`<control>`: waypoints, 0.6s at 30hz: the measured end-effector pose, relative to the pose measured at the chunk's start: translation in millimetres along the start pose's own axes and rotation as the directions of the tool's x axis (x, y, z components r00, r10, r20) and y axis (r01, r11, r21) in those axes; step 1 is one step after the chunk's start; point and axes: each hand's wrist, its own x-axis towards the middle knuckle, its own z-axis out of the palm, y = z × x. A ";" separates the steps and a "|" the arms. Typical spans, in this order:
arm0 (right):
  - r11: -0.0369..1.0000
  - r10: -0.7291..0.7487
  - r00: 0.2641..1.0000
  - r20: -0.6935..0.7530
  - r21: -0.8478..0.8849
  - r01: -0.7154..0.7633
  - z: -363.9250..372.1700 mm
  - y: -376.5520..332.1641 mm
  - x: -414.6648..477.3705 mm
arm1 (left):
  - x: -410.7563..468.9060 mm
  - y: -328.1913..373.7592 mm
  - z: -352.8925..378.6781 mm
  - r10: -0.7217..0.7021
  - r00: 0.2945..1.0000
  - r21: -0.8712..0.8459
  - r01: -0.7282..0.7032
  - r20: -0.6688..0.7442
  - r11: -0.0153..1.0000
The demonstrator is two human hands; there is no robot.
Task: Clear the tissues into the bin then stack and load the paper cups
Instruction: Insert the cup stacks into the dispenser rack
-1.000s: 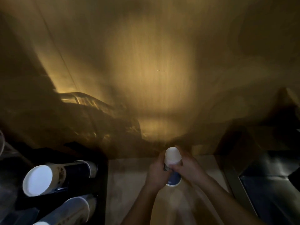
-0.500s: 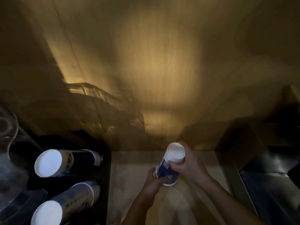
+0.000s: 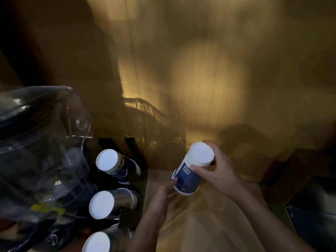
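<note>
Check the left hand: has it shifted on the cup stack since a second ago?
Yes. The left hand has slid off the cup stack toward its blue rim, only fingertips near it; the right hand holds it.

Pale wood-grain bench point(image 3: 209, 230) is running under dim yellow light. A black cup rack point(image 3: 133, 180) is sitting on its left part, holding three cup stacks point(image 3: 116, 162) lying sideways. A clear dome point(image 3: 41, 142) is standing left of the rack.

Head-worn view, downward, close
</note>
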 end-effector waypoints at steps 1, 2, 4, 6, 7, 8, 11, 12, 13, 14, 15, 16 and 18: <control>0.999 -0.035 0.999 -0.007 -0.002 0.035 1.9 -9.8 0.8 | -8.1 8.0 -3.6 0.018 1.000 -0.017 -0.018 -0.001 1.000; 0.997 -0.076 0.997 -0.017 -0.008 0.076 3.9 -20.4 1.8 | -17.0 16.5 -6.9 0.030 1.000 -0.035 -0.030 -0.001 0.999; 0.987 -0.161 0.986 -0.028 -0.004 0.161 8.2 -44.4 3.9 | -33.8 32.1 -15.4 0.067 0.998 -0.073 -0.067 0.007 0.995; 0.971 -0.235 0.971 -0.044 0.020 0.237 12.9 -69.5 5.8 | -49.4 46.9 -25.2 0.131 0.991 -0.126 -0.131 -0.005 0.983; 0.961 -0.271 0.961 -0.055 0.034 0.273 15.3 -80.7 6.6 | -57.9 54.4 -30.1 0.164 0.986 -0.153 -0.164 -0.012 0.975; 0.950 -0.305 0.950 -0.066 0.047 0.308 17.9 -91.3 7.5 | -65.9 60.9 -35.0 0.199 0.980 -0.176 -0.199 -0.016 0.964; 0.912 -0.385 0.918 -0.089 0.115 0.394 25.6 -119.9 11.8 | -84.7 80.6 -51.4 0.296 0.949 -0.220 -0.313 -0.108 0.924; 0.898 -0.408 0.909 -0.090 0.139 0.417 28.8 -129.0 14.1 | -89.8 87.1 -57.4 0.316 0.938 -0.239 -0.343 -0.144 0.909; 0.886 -0.428 0.899 -0.090 0.154 0.437 32.7 -137.6 16.7 | -94.0 93.5 -63.5 0.334 0.927 -0.254 -0.369 -0.169 0.894; 0.875 -0.446 0.891 -0.088 0.166 0.455 37.3 -145.3 20.0 | -97.7 99.4 -69.7 0.350 0.918 -0.262 -0.390 -0.190 0.882; 0.867 -0.459 0.885 -0.081 0.179 0.465 42.5 -151.8 22.9 | -100.4 104.7 -76.0 0.362 0.908 -0.269 -0.410 -0.208 0.872; 0.863 -0.463 0.884 -0.068 0.190 0.467 48.8 -157.4 26.2 | -102.9 109.2 -82.0 0.379 0.897 -0.267 -0.432 -0.227 0.862; 0.867 -0.462 0.886 -0.033 0.192 0.459 62.0 -165.2 31.3 | -105.5 115.5 -92.2 0.413 0.874 -0.234 -0.471 -0.258 0.851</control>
